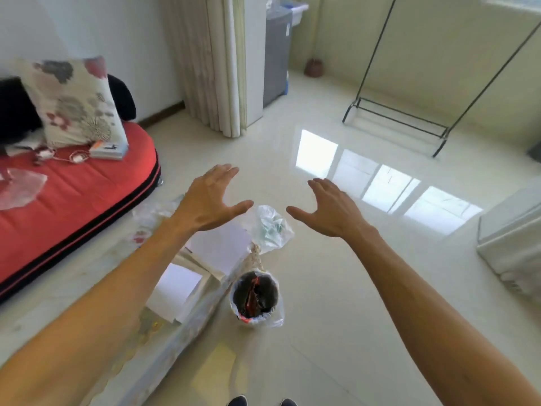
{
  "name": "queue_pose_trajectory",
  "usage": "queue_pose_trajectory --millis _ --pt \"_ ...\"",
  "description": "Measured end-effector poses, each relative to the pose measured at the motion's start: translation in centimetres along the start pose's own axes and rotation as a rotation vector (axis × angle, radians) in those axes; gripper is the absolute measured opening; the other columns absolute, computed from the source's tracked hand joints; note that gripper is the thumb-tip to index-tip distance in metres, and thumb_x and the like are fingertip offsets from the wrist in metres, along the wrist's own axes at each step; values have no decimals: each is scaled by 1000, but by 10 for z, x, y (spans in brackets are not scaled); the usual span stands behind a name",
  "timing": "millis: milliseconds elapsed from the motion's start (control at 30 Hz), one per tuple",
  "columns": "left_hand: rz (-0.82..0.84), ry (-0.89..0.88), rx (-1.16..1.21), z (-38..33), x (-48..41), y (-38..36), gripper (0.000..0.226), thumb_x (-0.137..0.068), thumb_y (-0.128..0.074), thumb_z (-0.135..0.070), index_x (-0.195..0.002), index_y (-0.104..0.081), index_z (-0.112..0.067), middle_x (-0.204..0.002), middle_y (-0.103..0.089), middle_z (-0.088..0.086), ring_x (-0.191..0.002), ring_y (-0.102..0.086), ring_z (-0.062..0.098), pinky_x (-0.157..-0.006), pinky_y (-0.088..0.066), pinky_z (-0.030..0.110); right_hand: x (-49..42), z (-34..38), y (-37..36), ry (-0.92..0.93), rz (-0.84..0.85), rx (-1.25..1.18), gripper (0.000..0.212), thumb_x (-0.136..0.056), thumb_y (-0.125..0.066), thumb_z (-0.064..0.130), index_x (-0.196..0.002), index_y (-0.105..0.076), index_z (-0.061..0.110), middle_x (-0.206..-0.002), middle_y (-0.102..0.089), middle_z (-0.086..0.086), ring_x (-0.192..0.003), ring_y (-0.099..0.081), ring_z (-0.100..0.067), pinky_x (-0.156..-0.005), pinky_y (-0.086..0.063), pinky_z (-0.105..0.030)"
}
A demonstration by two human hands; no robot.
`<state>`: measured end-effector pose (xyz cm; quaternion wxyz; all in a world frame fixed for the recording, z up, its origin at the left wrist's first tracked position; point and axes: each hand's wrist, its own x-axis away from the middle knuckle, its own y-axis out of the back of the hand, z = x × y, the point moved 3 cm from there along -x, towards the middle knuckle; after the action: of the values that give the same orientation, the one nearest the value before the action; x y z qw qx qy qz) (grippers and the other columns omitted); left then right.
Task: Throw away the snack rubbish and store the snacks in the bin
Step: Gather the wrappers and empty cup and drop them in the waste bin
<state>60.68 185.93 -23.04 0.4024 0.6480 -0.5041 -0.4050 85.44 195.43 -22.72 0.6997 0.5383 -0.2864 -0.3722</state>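
Note:
A small round waste bin (254, 297) with a clear liner stands on the tiled floor beside a low table; dark and red wrappers lie inside it. Beyond it on the floor lies a crumpled clear plastic bag (270, 227) with pale green contents. My left hand (209, 200) and my right hand (329, 208) are stretched out in front of me, above and beyond the bin, palms down, fingers spread, holding nothing. The clear bag lies between and below the two hands.
A low table (164, 344) with a plastic cover and white papers (216, 247) is at my left. A red sofa (76, 194) with a floral cushion, cables and a plastic bag lies further left. A clothes rack (409, 118), curtain and white box (512, 244) ring the glossy floor.

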Motion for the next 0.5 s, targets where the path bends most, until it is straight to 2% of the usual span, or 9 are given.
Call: queue_pose_trajectory --millis 233,367,500 --pt "-153 -8 -64 -35 71 132 97 -78 -38 -81 -154 -29 -21 -161 -29 2 -149 -24 20 -120 -22 45 63 59 116 88 -191 41 97 -83 -42 80 -152 -29 14 -160 -31 -4 -146 -28 -22 -117 -29 -43" --pt "-252 17 -99 -45 142 170 93 -82 -46 -77 -154 -30 -21 -160 -31 3 -148 -26 20 -120 -23 44 100 98 145 206 -250 14 97 -81 -41 83 -152 -30 17 -158 -33 -2 -144 -33 -24 -113 -33 -44" --pt "-385 141 -124 -56 237 192 85 -87 -55 -67 -153 -31 -21 -160 -31 3 -146 -27 19 -118 -22 40 143 152 148 384 -253 -27 89 -81 -48 79 -145 -38 18 -148 -45 -2 -132 -46 -26 -101 -41 -40"
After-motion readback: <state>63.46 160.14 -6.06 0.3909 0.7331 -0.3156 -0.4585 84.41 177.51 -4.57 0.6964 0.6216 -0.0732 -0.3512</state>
